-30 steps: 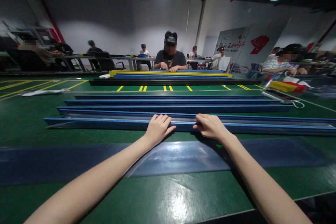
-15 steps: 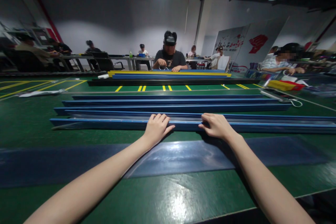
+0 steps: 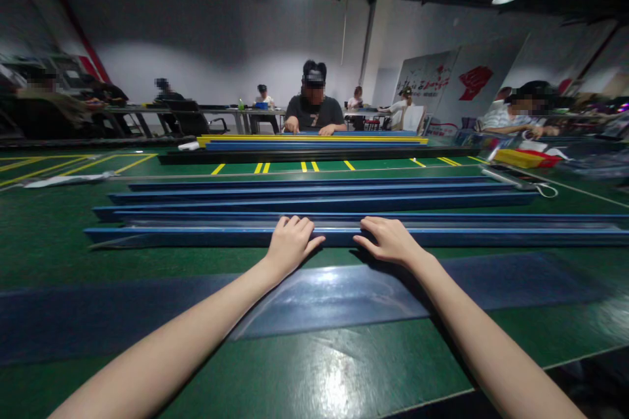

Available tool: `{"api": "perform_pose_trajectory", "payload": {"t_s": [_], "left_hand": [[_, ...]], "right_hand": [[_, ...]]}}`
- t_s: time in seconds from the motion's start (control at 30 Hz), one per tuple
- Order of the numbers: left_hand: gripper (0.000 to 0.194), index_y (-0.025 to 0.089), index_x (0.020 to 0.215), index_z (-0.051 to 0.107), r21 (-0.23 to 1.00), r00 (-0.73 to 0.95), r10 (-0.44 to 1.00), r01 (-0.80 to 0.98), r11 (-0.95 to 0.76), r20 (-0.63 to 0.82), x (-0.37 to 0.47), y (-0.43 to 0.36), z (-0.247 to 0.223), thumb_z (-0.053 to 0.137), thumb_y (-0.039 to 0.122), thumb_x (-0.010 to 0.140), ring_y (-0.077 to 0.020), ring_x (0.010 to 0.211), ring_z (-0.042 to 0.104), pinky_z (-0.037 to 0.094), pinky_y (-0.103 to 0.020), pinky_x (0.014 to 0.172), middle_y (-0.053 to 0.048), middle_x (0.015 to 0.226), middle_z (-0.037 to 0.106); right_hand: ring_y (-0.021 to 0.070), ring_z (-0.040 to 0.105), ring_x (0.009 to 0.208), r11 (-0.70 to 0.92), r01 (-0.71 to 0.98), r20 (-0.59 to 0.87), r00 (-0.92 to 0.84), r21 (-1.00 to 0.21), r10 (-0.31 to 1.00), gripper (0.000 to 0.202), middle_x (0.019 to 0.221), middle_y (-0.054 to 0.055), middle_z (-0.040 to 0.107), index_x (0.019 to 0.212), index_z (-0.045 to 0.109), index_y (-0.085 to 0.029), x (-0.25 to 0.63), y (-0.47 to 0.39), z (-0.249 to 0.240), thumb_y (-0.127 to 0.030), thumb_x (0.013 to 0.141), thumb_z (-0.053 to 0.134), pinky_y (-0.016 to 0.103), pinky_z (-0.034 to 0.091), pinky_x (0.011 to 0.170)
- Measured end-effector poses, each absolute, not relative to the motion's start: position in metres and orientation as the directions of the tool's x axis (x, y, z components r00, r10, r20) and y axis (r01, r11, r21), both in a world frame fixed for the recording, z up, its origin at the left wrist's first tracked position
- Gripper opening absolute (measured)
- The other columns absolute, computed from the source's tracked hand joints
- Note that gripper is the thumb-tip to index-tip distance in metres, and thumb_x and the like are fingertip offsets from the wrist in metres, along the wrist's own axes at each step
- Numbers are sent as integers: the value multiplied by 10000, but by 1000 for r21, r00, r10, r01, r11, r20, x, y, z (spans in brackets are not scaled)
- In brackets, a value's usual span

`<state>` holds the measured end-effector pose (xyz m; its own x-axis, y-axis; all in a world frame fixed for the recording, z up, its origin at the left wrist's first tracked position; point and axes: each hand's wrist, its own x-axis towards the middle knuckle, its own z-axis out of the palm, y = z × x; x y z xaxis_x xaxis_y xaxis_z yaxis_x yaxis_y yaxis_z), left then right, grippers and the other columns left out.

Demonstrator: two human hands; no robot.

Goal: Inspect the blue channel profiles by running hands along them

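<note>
A long blue plastic channel strip (image 3: 187, 237) lies crosswise in front of me, its trough facing up. My left hand (image 3: 289, 247) grips its near wall, with the fingers over the top into the trough and the thumb on the front side. A short way to the right, my right hand (image 3: 389, 240) holds the same wall, fingers curled over it and thumb in front. Under my forearms a flat, glossy, see-through strip (image 3: 339, 301) lies on the green tabletop (image 3: 295, 366).
More blue channel strips (image 3: 319, 201) lie parallel just beyond. Farther off are a yellow strip (image 3: 314, 139) and a black strip (image 3: 246, 157). A person (image 3: 314, 108) sits opposite. A white device with a cord loop (image 3: 511, 181) and a yellow tray (image 3: 523, 158) lie at the right.
My right hand has slid left along the channel strip, closer to my left hand, and its thumb has spread away from its fingers. My left hand keeps its place on the strip.
</note>
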<state>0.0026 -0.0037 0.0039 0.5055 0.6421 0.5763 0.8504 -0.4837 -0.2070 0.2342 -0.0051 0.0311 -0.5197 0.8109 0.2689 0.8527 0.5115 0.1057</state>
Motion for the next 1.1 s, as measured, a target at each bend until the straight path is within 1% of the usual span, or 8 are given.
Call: {"api": "perform_pose_trajectory", "payload": {"t_s": [0.23,0.47,0.77,1.1], "left_hand": [[335,164,754,533,-211,504,639,852,-479,581,3,-4,4,394,454,849,-187,754,523,299,-314,690,-38,769,618],[346,163,721,531,-200,496,647,856,-477,579,2,-3,2,395,454,849,-184,717,529,284,-300,622,-40,724,612],[363,163,707,533,-170,491,664,856,-489,564,2,-2,2,375,454,858,-178,667,534,277,-294,602,-42,677,605],[373,171,701,530,-203,495,661,859,-470,564,2,-1,1,365,467,858,-167,639,541,283,-289,588,-27,656,602]], "right_hand": [[169,560,799,524,845,235,-533,105,813,296,860,57,620,833,538,-183,229,-3,25,-413,856,353,239,294,606],[169,557,822,512,853,225,-522,105,823,296,881,61,620,853,544,-182,230,-2,25,-407,857,353,237,297,611],[166,555,825,509,855,227,-518,105,824,294,899,63,620,850,549,-183,230,-2,25,-404,856,355,235,298,610],[170,557,825,509,854,223,-520,111,824,300,887,67,619,856,552,-181,230,-3,25,-405,857,353,236,307,620]]}}
